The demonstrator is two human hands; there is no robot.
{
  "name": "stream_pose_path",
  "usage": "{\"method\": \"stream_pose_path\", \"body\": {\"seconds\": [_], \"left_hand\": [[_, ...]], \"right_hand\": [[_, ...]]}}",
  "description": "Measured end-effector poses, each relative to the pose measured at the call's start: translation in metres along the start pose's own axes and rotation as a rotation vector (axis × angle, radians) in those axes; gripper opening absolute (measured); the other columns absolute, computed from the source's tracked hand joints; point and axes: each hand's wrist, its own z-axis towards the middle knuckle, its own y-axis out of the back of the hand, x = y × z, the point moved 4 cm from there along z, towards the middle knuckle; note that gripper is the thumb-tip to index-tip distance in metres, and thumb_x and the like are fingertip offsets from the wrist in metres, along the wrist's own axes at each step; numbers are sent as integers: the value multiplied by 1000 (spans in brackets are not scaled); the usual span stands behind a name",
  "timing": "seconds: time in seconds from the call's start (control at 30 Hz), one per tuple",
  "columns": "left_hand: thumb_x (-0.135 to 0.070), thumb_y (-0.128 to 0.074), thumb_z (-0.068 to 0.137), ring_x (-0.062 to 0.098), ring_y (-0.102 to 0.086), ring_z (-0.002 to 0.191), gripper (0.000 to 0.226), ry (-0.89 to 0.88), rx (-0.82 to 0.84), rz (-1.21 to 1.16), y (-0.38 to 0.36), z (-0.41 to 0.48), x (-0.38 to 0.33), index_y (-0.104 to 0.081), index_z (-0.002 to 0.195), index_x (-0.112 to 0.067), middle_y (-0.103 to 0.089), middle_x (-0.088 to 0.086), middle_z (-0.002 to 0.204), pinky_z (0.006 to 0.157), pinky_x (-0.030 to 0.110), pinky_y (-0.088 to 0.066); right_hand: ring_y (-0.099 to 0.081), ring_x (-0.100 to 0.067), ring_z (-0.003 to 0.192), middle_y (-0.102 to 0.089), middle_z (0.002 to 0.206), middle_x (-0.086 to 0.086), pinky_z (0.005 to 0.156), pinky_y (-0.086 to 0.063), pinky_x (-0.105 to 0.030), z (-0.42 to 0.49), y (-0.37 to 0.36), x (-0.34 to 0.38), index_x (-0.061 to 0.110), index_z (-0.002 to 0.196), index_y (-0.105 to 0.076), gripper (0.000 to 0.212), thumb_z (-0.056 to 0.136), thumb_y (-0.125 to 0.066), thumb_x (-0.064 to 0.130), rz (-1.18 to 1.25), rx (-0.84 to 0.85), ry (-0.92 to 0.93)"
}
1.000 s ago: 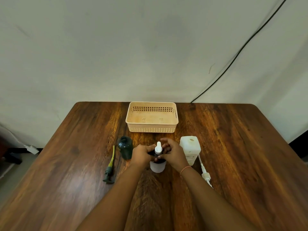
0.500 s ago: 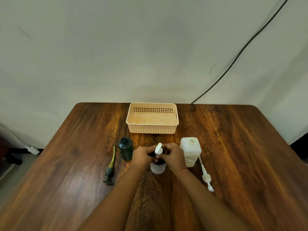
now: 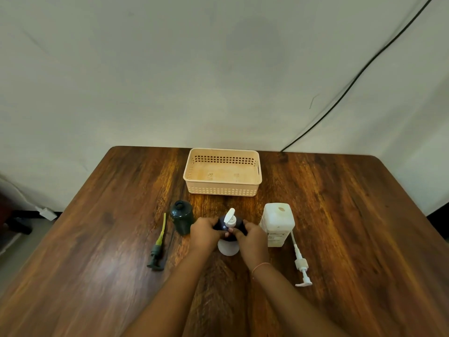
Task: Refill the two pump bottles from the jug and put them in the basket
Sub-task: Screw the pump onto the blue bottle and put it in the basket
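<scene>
A round jug [image 3: 228,249], dark above and white at its base, stands upright at the table's middle with a white pump head [image 3: 230,217] on top. My left hand [image 3: 203,231] grips its left shoulder. My right hand [image 3: 252,239] holds its right side, fingers at the collar under the pump head. A dark green bottle [image 3: 182,218] stands open to the left, its green pump with a yellow tube [image 3: 158,246] lying beside it. A white square bottle [image 3: 277,222] stands open on the right, its white pump [image 3: 301,266] lying in front of it.
A beige plastic basket [image 3: 222,190] with nothing in it sits behind the bottles near the table's far edge. The wooden table [image 3: 364,227] ends against a pale wall. A black cable [image 3: 352,83] runs down the wall at the right.
My right hand's fingers have come down from around the pump head to the collar below it. The jug and both bottles stay where they were.
</scene>
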Motion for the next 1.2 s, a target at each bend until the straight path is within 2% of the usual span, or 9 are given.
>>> {"method": "stream_pose_path", "body": {"seconds": [0.17, 0.3, 0.43, 0.6, 0.73, 0.83, 1.03, 1.13, 1.2], "left_hand": [[-15, -77, 72, 17, -65, 97, 37, 3, 5, -30, 3, 13, -14, -70, 108, -11, -73, 7, 105, 81, 26, -50], [-18, -79, 69, 18, -66, 97, 36, -1, -32, -53, 13, 29, -37, -72, 104, -11, -74, 5, 102, 80, 28, -50], [-18, -79, 69, 19, -65, 93, 34, -37, -54, -65, 26, 51, -68, -72, 100, -7, -73, 8, 100, 74, 27, -47], [-19, -78, 71, 20, -64, 92, 33, -74, -70, -66, 41, 83, -106, -72, 102, -9, -73, 8, 100, 76, 30, -48], [-9, -76, 73, 25, -66, 95, 34, -99, -65, -175, 45, 106, -124, -70, 105, -4, -73, 13, 102, 89, 41, -53], [2, -68, 75, 21, -61, 97, 36, -70, -32, -250, 37, 121, -126, -67, 110, -5, -70, 13, 108, 93, 38, -49], [13, -43, 83, 26, -52, 116, 49, -9, 90, -304, 12, 148, -118, -54, 127, -6, -60, 13, 126, 90, 29, -40], [11, -41, 87, 27, -43, 128, 52, 64, 142, -300, -1, 158, -108, -43, 137, -6, -50, 13, 138, 104, 32, -34], [13, -39, 85, 27, -44, 127, 55, 96, 185, -314, -9, 164, -101, -44, 136, -6, -51, 14, 137, 105, 33, -33]], "right_hand": [[-63, -22, 97, -70, 107, -10, 75, -45, -24, 14, 6, 9, 9, 110, -66, 26, 87, -62, 19, -4, -36, 12], [-63, -23, 96, -70, 106, -11, 74, -43, -24, 34, 18, 27, 9, 108, -67, 25, 87, -62, 20, 14, -60, 43], [-57, -16, 83, -69, 102, -14, 69, -39, -22, 59, 33, 55, 4, 102, -67, 23, 87, -63, 21, -1, -89, 98], [-62, -29, 98, -68, 107, -17, 79, -49, -32, 93, 52, 89, 1, 104, -66, 28, 87, -62, 23, -9, -131, 172], [-64, -31, 87, -69, 96, -20, 64, -40, -27, 124, 60, 102, -3, 96, -68, 28, 86, -64, 23, -21, -130, 181], [-62, -29, 82, -69, 93, -22, 58, -35, -24, 147, 62, 104, -5, 92, -68, 28, 84, -66, 23, -34, -126, 174], [-63, -32, 97, -68, 106, -20, 70, -38, -25, 186, 49, 91, -3, 103, -66, 29, 84, -66, 19, -29, -60, 82], [-61, -32, 101, -67, 111, -20, 72, -38, -25, 198, 39, 78, -2, 109, -65, 32, 86, -64, 20, -50, 3, 27], [-60, -31, 104, -66, 113, -19, 76, -40, -26, 203, 32, 70, -2, 112, -63, 33, 87, -62, 19, -61, 34, -10]]}}
